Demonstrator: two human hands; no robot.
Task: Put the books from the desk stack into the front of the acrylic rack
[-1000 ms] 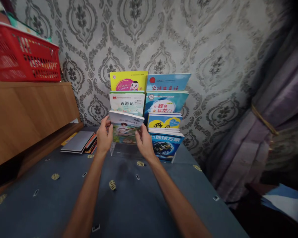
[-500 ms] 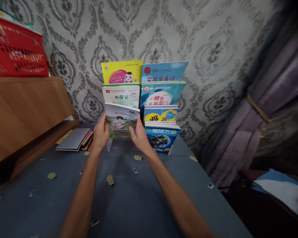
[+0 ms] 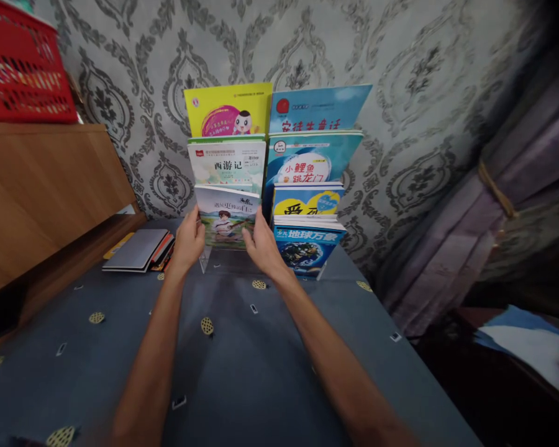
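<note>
Between my two hands is a book (image 3: 226, 217) with a child in a meadow on its cover, standing in the front left slot of a clear stand (image 3: 203, 259). My left hand (image 3: 189, 241) grips its left edge, and my right hand (image 3: 263, 244) holds its right edge, thumb on the cover. Behind it rise a white book (image 3: 228, 162) and a yellow book (image 3: 228, 108). The right column has a blue book (image 3: 319, 108), a teal book (image 3: 314, 155), a yellow-and-blue book (image 3: 307, 202) and a front book with a globe (image 3: 305, 251).
A small pile of books (image 3: 137, 248) lies left on the dark blue tablecloth (image 3: 242, 372). Beside it stands a wooden cabinet (image 3: 51, 198) with a red basket (image 3: 25, 74) on top. Patterned wall lies behind; a tied curtain (image 3: 451, 248) hangs right.
The view has tilted slightly down and come nearer the books. The front left book sits a little lower against the white book behind it, both hands still on its edges.
</note>
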